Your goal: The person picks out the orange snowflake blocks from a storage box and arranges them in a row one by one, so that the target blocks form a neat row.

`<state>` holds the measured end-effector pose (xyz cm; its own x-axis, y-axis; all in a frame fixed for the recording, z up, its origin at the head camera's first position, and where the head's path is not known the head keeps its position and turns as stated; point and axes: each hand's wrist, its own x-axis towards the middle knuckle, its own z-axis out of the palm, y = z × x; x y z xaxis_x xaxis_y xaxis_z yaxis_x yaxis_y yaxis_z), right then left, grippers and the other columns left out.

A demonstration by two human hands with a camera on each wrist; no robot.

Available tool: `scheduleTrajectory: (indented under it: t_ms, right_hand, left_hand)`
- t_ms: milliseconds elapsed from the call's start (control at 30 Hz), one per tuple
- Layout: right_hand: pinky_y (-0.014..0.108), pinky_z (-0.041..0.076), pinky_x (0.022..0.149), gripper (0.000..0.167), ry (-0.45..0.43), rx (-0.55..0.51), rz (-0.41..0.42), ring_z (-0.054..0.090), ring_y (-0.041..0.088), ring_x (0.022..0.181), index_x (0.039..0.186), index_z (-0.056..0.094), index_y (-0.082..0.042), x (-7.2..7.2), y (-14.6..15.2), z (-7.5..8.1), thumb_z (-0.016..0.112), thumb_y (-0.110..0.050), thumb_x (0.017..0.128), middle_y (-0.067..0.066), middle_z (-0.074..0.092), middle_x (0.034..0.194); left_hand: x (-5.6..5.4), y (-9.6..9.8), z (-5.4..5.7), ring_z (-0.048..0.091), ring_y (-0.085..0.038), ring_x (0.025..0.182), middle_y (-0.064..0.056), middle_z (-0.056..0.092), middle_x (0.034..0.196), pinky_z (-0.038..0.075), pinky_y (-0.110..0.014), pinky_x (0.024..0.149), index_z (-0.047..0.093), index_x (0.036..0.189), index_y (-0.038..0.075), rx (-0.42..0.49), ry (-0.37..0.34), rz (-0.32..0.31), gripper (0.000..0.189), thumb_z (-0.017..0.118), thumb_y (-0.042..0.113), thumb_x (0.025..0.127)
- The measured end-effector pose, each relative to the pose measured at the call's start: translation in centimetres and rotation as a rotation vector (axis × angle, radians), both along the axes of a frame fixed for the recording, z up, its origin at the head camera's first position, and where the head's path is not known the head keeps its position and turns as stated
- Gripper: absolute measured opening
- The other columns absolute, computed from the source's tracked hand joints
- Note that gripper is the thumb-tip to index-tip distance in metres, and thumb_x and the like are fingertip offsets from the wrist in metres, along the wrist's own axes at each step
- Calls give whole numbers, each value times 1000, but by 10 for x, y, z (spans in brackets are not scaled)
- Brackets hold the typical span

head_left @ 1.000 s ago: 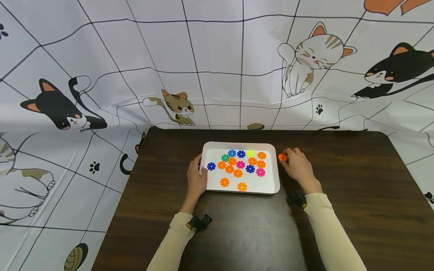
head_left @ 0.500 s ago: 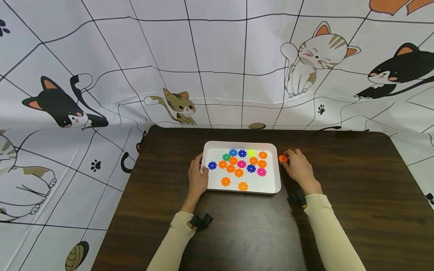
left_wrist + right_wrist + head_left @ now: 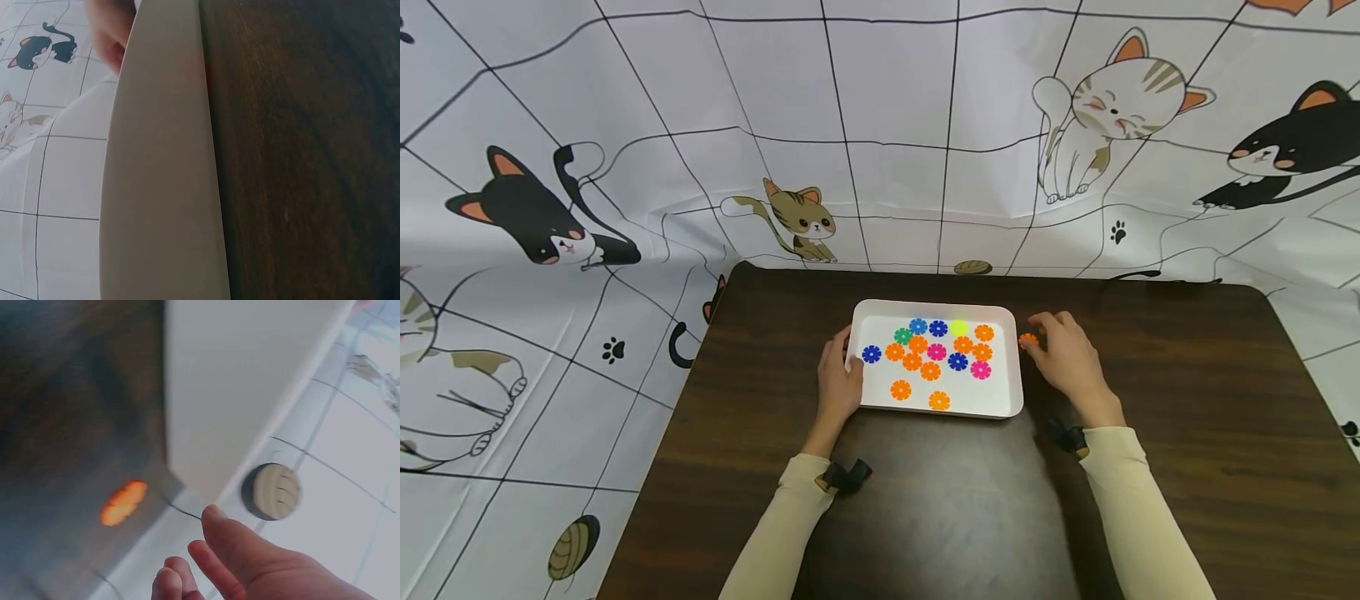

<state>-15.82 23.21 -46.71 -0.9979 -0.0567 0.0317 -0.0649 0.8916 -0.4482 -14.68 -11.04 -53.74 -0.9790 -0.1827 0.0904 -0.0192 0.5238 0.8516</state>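
My left hand (image 3: 839, 383) grips the left rim of a white tray (image 3: 880, 402), thumb over the edge; the tray's long wall (image 3: 162, 156) fills the middle of the left wrist view. In the tray lie snowflake-shaped plastic discs: several orange discs (image 3: 930, 371), several dark blue, two pink, and single green, light blue and yellow ones. Off the tray's right side, an orange disc (image 3: 124, 503) lies on the table, blurred in the right wrist view. My right hand (image 3: 1070, 358) is just beside it, thumb and fingers spread apart with nothing between them.
The dark wooden table (image 3: 940, 500) ends at its back edge against a white cat-print curtain (image 3: 895, 92), which also hangs down on the left. Both wrists wear a black strap with a small camera (image 3: 847, 477).
My right hand has let go of the orange disc it pinched beside the tray and drawn slightly away. My left hand keeps its hold on the tray. The head view has tilted slightly down.
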Motion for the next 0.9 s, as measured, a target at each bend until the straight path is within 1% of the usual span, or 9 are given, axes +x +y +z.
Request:
scheduleTrajectory:
  t_ms: [100, 233, 333, 433, 500, 567, 700, 800, 900]
  right_hand:
    - [56, 53, 78, 43, 4, -12, 14, 59, 39, 104, 133, 60, -2, 3, -7, 10, 69, -22, 96, 24, 57, 121]
    - [54, 54, 85, 45, -27, -13, 65, 58, 36, 105, 134, 60, -3, 7, -21, 20, 70, -22, 95, 22, 57, 123]
    - [49, 56, 82, 44, -41, -14, 129, 58, 33, 100, 133, 61, -4, 11, -33, 25, 71, -21, 94, 20, 59, 120]
    - [45, 57, 76, 44, -55, -8, 191, 61, 31, 97, 131, 62, -4, 14, -45, 25, 73, -22, 93, 19, 61, 119]
    - [44, 59, 75, 43, -64, 1, 227, 63, 31, 99, 130, 63, -4, 15, -53, 22, 74, -24, 93, 19, 62, 119]
    - [45, 60, 78, 44, -69, 13, 255, 65, 31, 101, 129, 65, -4, 16, -61, 18, 74, -26, 92, 18, 64, 121]
    - [48, 60, 82, 41, -68, 22, 303, 66, 30, 104, 125, 67, -6, 16, -76, 8, 76, -28, 91, 15, 67, 118]
    - [48, 59, 85, 39, -82, 16, 329, 65, 30, 105, 123, 68, -7, 16, -86, 1, 76, -28, 91, 14, 68, 116]
    - [47, 59, 87, 38, -104, 19, 337, 65, 29, 105, 123, 68, -7, 17, -95, -5, 75, -28, 91, 13, 67, 115]
  left_hand:
    - [-2, 0, 1, 58, -37, 113, -23, 57, 131, 50, -51, 102, 48, 149, 8, 2, 4, -8, 52, 51, 3, 97]
    - [-2, 0, 1, 58, -38, 112, -23, 57, 131, 50, -50, 101, 48, 149, 8, 5, 6, -9, 52, 50, 1, 97]
    - [-2, 0, 0, 58, -37, 112, -23, 57, 131, 50, -50, 102, 49, 148, 7, 6, 9, -9, 52, 50, 1, 97]
    - [-2, -1, 0, 58, -37, 113, -23, 57, 131, 50, -51, 102, 48, 148, 7, 7, 6, -8, 52, 50, 1, 97]
    - [-2, -1, 0, 58, -37, 113, -23, 57, 132, 49, -51, 103, 48, 149, 7, 10, 3, -8, 52, 50, 1, 97]
    - [-2, -1, 0, 58, -38, 113, -23, 57, 132, 49, -51, 103, 49, 149, 7, 11, -2, -7, 52, 50, 1, 97]
    - [-2, -2, 0, 58, -37, 113, -23, 57, 132, 50, -50, 103, 49, 148, 7, 11, -5, -6, 52, 50, 1, 97]
    - [-2, -2, 0, 59, -37, 113, -23, 57, 132, 50, -50, 104, 49, 148, 7, 12, -3, -5, 51, 50, 2, 97]
    - [-2, -2, 0, 59, -37, 115, -23, 57, 132, 49, -50, 106, 49, 148, 7, 18, -8, -5, 51, 50, 2, 97]
